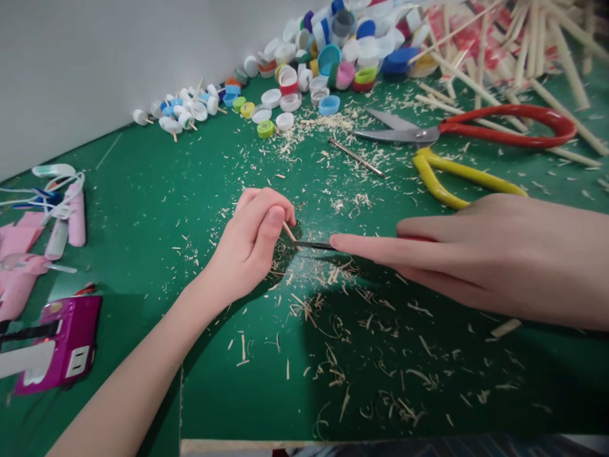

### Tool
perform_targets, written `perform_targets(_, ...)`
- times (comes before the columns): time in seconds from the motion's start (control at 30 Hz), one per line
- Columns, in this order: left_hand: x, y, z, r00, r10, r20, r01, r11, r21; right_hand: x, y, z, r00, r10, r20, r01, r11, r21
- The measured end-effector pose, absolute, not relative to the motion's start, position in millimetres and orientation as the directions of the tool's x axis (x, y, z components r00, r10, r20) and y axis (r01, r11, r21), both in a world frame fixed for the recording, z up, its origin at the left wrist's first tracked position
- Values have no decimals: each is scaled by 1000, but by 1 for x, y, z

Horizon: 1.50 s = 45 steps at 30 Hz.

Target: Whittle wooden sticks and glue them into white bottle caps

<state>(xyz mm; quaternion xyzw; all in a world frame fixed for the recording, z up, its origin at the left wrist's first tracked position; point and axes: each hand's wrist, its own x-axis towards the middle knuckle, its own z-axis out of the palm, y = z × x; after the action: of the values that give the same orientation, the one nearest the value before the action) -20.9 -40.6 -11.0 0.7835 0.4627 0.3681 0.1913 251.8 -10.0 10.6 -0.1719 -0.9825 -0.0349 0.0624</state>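
My left hand (259, 238) is closed around a thin wooden stick (288, 232), whose tip sticks out past the thumb. Against that tip lies the narrow dark blade of a knife (314, 245). My right hand (476, 254) grips the knife, with the index finger stretched along the back of the blade; most of the handle is hidden in the palm. Pale wood shavings (333, 273) are scattered under and around both hands on the green table (143, 190).
Red-handled scissors (504, 124), yellow-handled pliers (466, 178) and a thin metal rod (356, 157) lie beyond my right hand. Bottle caps (328, 60) and wooden sticks (535, 38) are heaped at the back. On the left are a purple power box (66, 336) and pink glue guns (76, 212).
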Motion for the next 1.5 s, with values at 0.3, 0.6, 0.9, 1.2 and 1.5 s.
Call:
perform_targets(0.3, -21, -40, -10, 281, 877, 390, 609, -477, 634, 247, -10, 15, -934, 349, 75, 356, 925, 131)
perform_targets(0.6, -20, -40, -9, 303, 871, 385, 608, -489, 626, 244, -14, 13, -925, 352, -141, 351, 936, 30)
perform_targets(0.9, -21, -42, -10, 237, 910, 340, 619, -411, 669, 250, -8, 12, -924, 375, 74, 380, 922, 72)
perform_targets(1.2, -23, -43, -11, 259, 909, 327, 581, -417, 699, 243, -6, 14, -931, 340, 134, 360, 916, 177)
perform_targets(1.5, -23, -42, -11, 271, 898, 346, 579, -440, 686, 240, -10, 15, -928, 345, 144, 366, 916, 163)
